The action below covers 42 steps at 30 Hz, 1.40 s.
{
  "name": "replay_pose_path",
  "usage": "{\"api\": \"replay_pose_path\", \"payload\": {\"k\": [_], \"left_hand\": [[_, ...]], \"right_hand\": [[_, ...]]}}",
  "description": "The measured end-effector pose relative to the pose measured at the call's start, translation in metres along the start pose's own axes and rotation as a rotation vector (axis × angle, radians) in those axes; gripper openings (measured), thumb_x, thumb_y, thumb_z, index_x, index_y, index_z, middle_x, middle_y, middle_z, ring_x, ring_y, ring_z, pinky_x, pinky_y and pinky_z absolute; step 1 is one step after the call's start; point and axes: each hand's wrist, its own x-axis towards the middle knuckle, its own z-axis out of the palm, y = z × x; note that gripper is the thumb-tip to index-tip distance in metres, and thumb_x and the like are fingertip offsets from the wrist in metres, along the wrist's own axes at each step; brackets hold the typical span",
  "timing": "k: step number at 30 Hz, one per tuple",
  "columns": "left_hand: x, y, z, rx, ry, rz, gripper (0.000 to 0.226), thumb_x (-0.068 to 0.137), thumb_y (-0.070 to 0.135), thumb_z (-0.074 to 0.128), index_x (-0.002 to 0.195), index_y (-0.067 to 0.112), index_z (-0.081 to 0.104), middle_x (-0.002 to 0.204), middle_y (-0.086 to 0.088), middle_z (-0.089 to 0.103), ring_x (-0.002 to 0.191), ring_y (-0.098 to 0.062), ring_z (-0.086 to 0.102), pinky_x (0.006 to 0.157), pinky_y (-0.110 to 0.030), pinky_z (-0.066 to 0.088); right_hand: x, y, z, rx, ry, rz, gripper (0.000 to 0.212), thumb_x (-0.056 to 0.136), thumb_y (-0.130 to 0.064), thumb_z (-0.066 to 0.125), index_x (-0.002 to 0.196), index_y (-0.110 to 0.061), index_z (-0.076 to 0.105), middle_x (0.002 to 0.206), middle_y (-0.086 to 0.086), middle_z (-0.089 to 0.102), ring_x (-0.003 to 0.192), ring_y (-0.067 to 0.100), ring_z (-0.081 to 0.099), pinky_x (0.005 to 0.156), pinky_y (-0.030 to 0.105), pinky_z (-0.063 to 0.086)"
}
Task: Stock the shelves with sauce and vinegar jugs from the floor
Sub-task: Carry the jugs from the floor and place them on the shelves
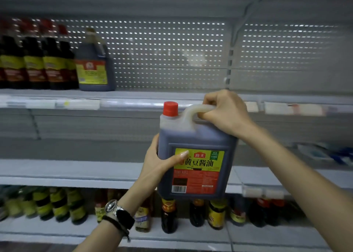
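While hands lift jug, shelved jug upper-left

So three grey metal shelves can be seen, stacked across the frame. On the top shelf, at the upper left, a row of dark red-capped bottles is lined up, and a dark sauce jug with a yellow label is parked just beside them, upright. The rest of that shelf is left bare. The middle shelf is bare where visible. The bottom shelf is packed with smaller sauce bottles, though the left ones are pretty blurred.
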Motion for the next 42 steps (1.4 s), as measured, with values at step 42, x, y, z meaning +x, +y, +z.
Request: {"api": "replay_pose_path", "payload": {"k": [42], "left_hand": [[0.286,0.076,-0.292,0.226,-0.027,0.027,0.09,0.051,0.063,0.081,0.128,0.027,0.05,0.109,0.003,0.07,0.101,-0.016,0.067,0.095,-0.042,0.05]], "right_hand": [[0.351,-0.152,0.141,-0.157,0.22,-0.113,0.017,0.073,-0.027,0.069,0.07,-0.011,0.062,0.065,0.004,0.055,0.074,0.025,0.053,0.061,0.028,0.033]]}}
